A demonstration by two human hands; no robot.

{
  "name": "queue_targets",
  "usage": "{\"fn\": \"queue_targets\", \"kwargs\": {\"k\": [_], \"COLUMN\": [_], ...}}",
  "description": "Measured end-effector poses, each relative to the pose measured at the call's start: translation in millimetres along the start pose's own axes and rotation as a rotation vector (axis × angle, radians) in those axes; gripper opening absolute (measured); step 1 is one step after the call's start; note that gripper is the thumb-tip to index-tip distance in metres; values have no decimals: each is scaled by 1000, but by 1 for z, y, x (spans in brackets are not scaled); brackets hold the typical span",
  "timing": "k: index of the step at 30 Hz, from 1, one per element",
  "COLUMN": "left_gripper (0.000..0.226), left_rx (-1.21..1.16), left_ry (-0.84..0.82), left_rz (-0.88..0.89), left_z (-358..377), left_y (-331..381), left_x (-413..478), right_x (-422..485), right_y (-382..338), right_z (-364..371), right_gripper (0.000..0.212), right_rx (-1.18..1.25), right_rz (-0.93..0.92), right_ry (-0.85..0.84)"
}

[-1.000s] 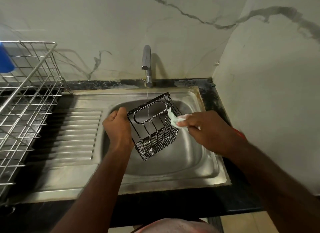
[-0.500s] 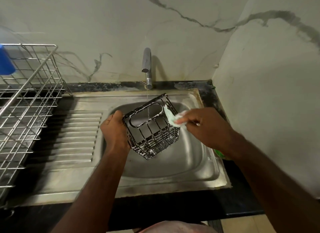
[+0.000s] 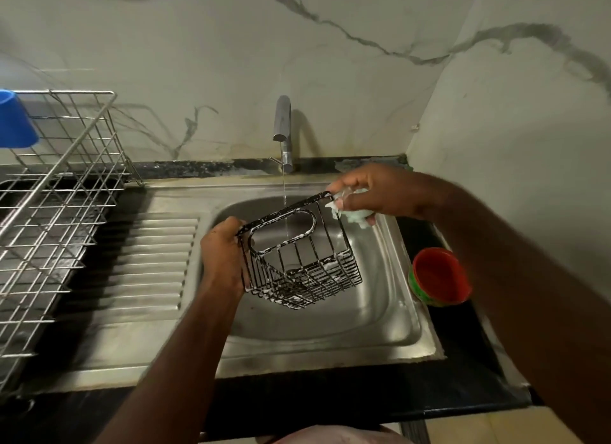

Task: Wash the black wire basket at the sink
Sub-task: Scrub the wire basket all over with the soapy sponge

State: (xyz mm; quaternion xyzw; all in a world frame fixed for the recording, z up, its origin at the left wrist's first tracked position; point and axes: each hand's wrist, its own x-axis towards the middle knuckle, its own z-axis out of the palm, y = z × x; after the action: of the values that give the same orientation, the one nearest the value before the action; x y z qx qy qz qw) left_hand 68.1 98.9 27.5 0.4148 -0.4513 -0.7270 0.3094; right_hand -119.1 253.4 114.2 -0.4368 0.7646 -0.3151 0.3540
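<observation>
The black wire basket [image 3: 302, 261], flecked with white suds, hangs tilted over the steel sink bowl [image 3: 380, 314]. My left hand [image 3: 222, 255] grips its left side. My right hand [image 3: 373, 192] holds a pale green soapy scrub pad [image 3: 352, 213] against the basket's upper right corner. A thin stream of water falls from the tap [image 3: 283, 126] through the basket's open top.
A steel dish rack [image 3: 59, 212] stands to the left with a blue cup [image 3: 15, 119] on it. The ribbed drainboard [image 3: 155, 261] lies between the rack and the bowl. A red and green tub [image 3: 439, 276] sits on the black counter at the sink's right edge.
My right hand has moved up and back with the scrub pad to the basket's top right corner, uncovering the red tub. The basket has tipped flatter in my left hand.
</observation>
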Motion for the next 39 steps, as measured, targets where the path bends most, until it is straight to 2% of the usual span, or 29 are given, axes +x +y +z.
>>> {"fn": "queue_targets", "kwargs": {"k": [2, 4, 12, 14, 17, 20, 21, 25, 27, 29, 31, 34, 39], "left_gripper": [25, 27, 9, 19, 24, 30, 31, 33, 35, 41, 44, 43, 33], "left_rx": [-5, -1, -3, 230, 692, 916, 957, 811, 714, 634, 563, 458, 347], "left_ry": [-24, -56, -289, -319, -387, -619, -651, -559, -530, -490, -450, -423, -367], "left_rz": [-25, -43, -87, 48, 470, 555, 581, 600, 554, 520, 521, 488, 447], "left_z": [-5, -8, -21, -23, -7, 31, 40, 49, 46, 42, 36, 33, 30], "left_y": [-3, -7, -4, 7, 33, 44, 40, 23, 15, 7, 3, -1, -1], "left_x": [2, 5, 20, 22, 8, -23, -28, -20, -18, -17, -13, -11, -11], "right_x": [3, 4, -1, -2, -4, -2, -1, -3, -7, -12, -14, -14, -24], "right_y": [-2, -4, -22, -26, -31, -39, -42, -42, -35, -28, -24, -17, -8], "right_z": [-4, -5, -10, -11, -13, -12, -12, -13, -14, -13, -4, 30, 67], "right_gripper": [20, 9, 9, 8, 8, 8, 8, 12, 15, 20, 20, 27, 41], "right_rx": [-8, -13, -146, -165, -243, -310, -319, -286, -146, 6, 21, -221, -478], "right_rz": [5, -29, -33, -40, -42, -57, -63, -73, -112, -164, -191, -169, -266], "right_ry": [-147, -222, -309, -325, -315, -313, -312, -215, -29, 237, 375, 334, 346]}}
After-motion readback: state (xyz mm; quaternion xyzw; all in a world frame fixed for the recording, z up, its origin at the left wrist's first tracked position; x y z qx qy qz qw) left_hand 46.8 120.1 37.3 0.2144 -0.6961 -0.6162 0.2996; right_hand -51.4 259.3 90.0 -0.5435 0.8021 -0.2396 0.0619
